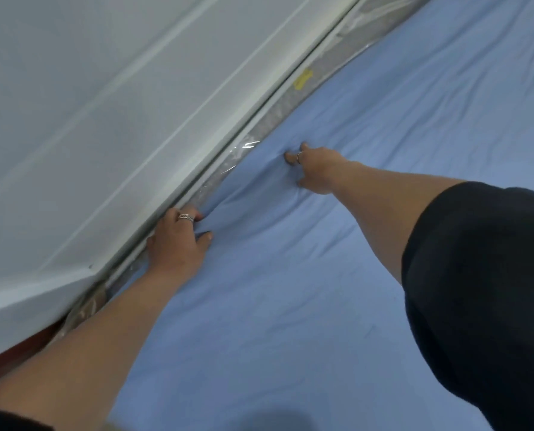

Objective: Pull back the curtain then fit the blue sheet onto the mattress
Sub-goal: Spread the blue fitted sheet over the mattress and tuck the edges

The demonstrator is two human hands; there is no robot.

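Note:
The blue sheet (337,259) covers most of the mattress, wrinkled toward the far edge. A strip of the mattress (278,119), grey under clear plastic with a yellow tag, shows along the wall side. My left hand (178,241), wearing a ring, grips a bunched fold of the sheet at that edge, with its fingers tucked into the cloth. Further along the same edge, my right hand (315,169) pinches the sheet, fingers curled into the fabric. No curtain is in view.
A white panelled wall (103,119) runs right beside the mattress edge, leaving a narrow gap. A red-brown strip of bed frame (19,349) shows at the lower left. My dark sleeve (483,290) fills the right side.

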